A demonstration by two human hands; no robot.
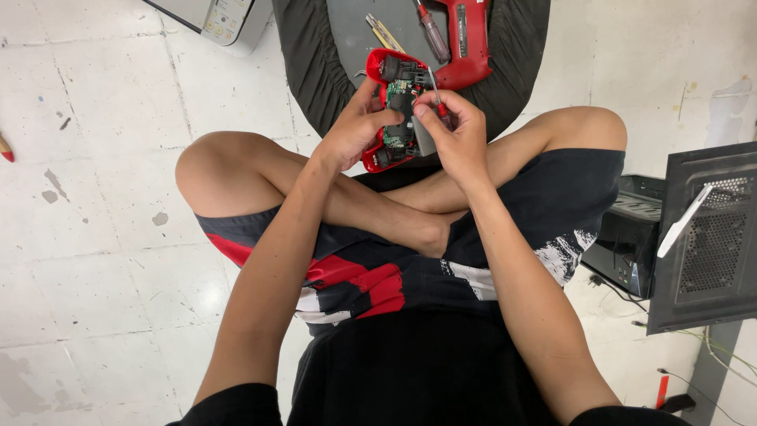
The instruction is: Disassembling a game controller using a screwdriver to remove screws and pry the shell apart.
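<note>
Mat (315, 63): dark, on the floor ahead of your crossed legs, tools lying on it.
Red shell (471, 43): on the mat, beside a spare screwdriver (434, 35).
Controller (397, 106): red, opened, circuit board showing, held above your knees.
Left hand (355, 130): fingers clamped around the controller's side.
Right hand (461, 134): fingers pinched on a small screwdriver (436, 93), tip at the board.

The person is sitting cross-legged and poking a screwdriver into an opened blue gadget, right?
Not quite: the head view shows the opened gadget is red, not blue. The left hand holds it, and the right hand holds the screwdriver.
</note>
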